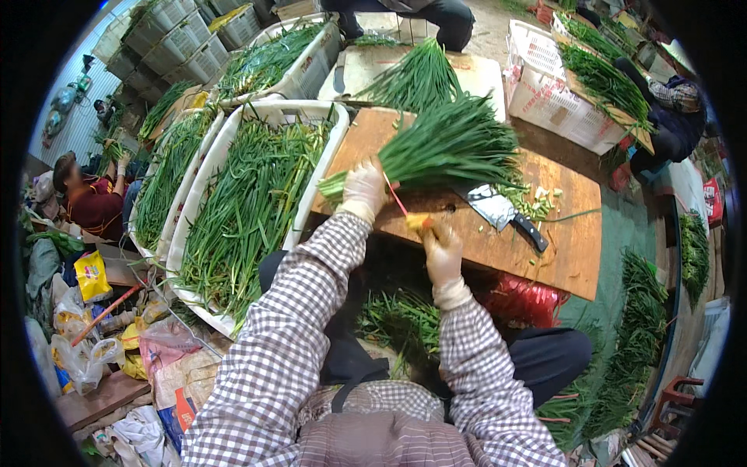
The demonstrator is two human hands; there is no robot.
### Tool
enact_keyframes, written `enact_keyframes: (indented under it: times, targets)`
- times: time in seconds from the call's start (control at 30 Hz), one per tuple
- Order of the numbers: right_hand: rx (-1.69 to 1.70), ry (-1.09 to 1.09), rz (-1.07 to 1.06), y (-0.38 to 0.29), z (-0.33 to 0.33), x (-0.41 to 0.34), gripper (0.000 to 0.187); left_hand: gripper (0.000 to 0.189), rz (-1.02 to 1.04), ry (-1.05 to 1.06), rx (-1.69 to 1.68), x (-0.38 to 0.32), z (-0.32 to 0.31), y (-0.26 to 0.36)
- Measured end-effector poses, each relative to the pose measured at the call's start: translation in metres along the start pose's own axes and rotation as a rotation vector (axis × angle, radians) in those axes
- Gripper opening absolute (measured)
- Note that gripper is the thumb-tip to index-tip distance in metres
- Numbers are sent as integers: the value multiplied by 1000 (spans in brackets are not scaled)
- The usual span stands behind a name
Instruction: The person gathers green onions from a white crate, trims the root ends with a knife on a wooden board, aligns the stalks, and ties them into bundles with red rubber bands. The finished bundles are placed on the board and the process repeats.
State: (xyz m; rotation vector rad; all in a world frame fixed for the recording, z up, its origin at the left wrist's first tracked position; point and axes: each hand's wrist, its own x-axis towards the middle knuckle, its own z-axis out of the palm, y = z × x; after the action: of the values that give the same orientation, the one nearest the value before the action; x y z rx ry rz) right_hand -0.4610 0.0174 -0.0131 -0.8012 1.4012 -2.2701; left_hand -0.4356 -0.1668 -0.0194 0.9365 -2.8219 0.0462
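Note:
My gloved left hand grips a thick bunch of garlic chives close to its pale stem ends. The leaves fan out to the right above a wooden board. A thin red tie stretches taut from the bunch to my right hand, which is also gloved and closed on the tie's end. Something yellow-orange covers the fingertips there; I cannot tell what it is. A cleaver with a black handle lies on the board, right of my hands, beside cut stem pieces.
White plastic crates of loose chives stand to my left. Another chive bunch lies on a pale board ahead. Red plastic strips hang under my board. Other people sit working at left and right.

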Motion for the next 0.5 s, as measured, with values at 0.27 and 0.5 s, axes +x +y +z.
enact_keyframes:
  times: [0.27, 0.5]
  targets:
    - [-119, -39, 38, 10, 37, 37, 21, 79, 135, 272, 160, -7, 8, 7]
    - [-341, -170, 36, -7, 28, -11, 12, 96, 74, 91, 204, -1, 0, 14]
